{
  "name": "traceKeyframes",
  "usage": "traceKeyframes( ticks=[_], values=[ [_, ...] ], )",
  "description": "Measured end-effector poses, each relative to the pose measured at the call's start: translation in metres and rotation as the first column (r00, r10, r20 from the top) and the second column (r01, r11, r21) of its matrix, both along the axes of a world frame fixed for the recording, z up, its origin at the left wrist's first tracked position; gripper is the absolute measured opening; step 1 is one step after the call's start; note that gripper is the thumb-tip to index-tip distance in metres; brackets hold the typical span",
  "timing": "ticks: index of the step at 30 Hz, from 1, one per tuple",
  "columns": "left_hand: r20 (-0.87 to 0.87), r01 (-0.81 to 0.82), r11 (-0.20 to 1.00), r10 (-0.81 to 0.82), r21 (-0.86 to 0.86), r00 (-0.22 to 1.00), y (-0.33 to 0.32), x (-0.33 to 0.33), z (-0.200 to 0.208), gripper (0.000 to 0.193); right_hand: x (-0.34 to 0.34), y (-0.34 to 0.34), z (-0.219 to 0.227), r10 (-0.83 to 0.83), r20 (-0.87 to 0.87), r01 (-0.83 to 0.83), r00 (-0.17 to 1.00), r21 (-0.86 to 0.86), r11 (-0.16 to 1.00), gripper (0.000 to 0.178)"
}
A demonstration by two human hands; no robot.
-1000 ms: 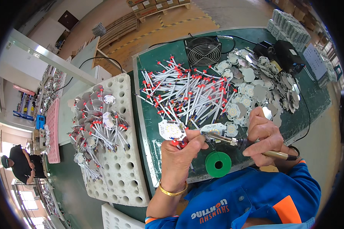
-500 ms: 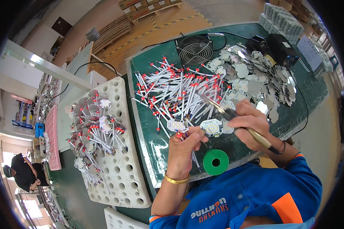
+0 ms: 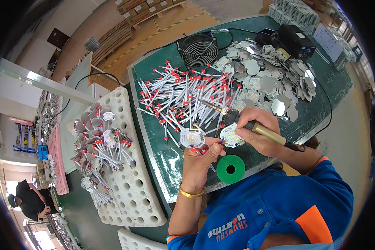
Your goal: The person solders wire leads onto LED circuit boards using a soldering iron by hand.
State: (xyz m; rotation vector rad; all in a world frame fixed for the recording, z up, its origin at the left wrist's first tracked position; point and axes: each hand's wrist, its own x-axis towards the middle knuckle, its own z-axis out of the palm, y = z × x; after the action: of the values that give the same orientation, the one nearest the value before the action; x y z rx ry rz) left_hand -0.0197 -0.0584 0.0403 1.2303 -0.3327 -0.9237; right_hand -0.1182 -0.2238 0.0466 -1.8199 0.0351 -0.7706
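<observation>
My left hand (image 3: 199,164) is closed, its thumb and fingertips pinching a white cable with a red ring; parts of the cable are hidden by the fingers. At those fingertips sits a round LED board (image 3: 191,137). My right hand (image 3: 260,132) grips a soldering iron (image 3: 275,136) with a gold and black handle, its tip pointing left over a heap of white cables with red rings (image 3: 187,93). The right fingertips also reach a second LED board (image 3: 231,136), which lies just right of the left thumb. Close below is a green solder spool (image 3: 238,161).
Behind the cables stands a black fan (image 3: 199,52). Loose LED boards and grey discs (image 3: 275,79) are piled at the right, near a black box (image 3: 296,41). On the left, a white foam tray with holes (image 3: 131,183) bears wired boards. A person (image 3: 29,200) is at far left.
My right hand has come in to the second LED board, and the iron has swung flatter, its tip farther left. My left hand keeps its pinch. The whole view has shifted slightly.
</observation>
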Motion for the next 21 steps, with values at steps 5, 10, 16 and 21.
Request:
traceKeyframes(
  ticks=[5,10,16,21],
  values=[
    [-0.017,0.071,0.996,-0.072,-0.046,0.997,0.005,0.003,-0.009,0.022,-0.003,0.007,-0.005,0.082,-0.096,-0.058,0.992,0.231,0.971,0.018],
    [-0.057,0.087,0.99,-0.094,-0.11,0.994,0.004,0.002,-0.008,0.017,-0.001,0.012,-0.01,0.075,-0.078,-0.054,0.994,0.245,0.968,0.019],
    [0.273,-0.066,0.998,0.065,-0.003,0.96,0.0,-0.006,-0.002,0.016,0.005,0.012,-0.01,-0.065,0.08,0.073,0.995,-0.103,0.992,0.016],
    [0.644,-0.32,0.945,0.284,-0.064,0.71,0.003,-0.021,-0.01,0.013,0.006,0.016,-0.005,-0.136,0.121,0.148,0.983,-0.091,0.985,0.016]
  ],
)
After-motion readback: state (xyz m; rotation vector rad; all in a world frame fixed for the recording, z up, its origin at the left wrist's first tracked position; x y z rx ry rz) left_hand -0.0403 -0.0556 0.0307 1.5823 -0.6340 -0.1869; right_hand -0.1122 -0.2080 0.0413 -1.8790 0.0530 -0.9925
